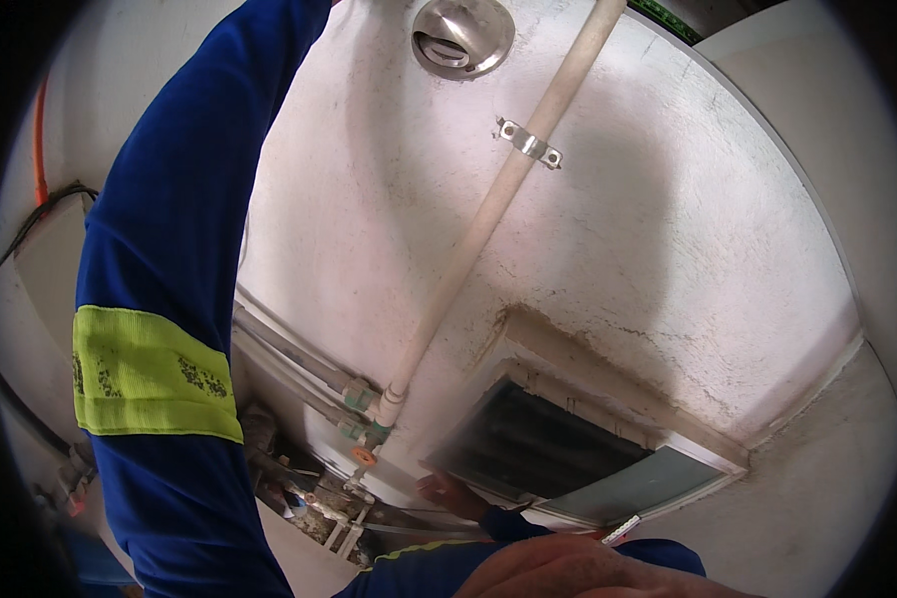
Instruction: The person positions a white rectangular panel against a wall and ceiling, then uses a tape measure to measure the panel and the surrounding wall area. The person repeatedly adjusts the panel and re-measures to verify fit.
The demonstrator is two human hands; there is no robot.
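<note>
My left arm, in a blue sleeve with a yellow-green band, stretches up along the left side and out of the top edge; the hand is not visible. Low in the centre, my right hand (447,490) has its fingers loosely apart with nothing visible in them. It is near a dark window opening (543,444) with a frosted pane beside it, right of a valve with an orange handwheel (364,456). A beige vertical pipe (473,224), held by a metal clamp (528,145), runs down the white wall to green fittings (359,396).
A round steel vent cover (460,35) is high on the wall. Horizontal pipes (294,339) enter from the left, above more pipework (334,518) in a rough recess. An orange conduit (40,149) and black cables (25,229) are at the far left.
</note>
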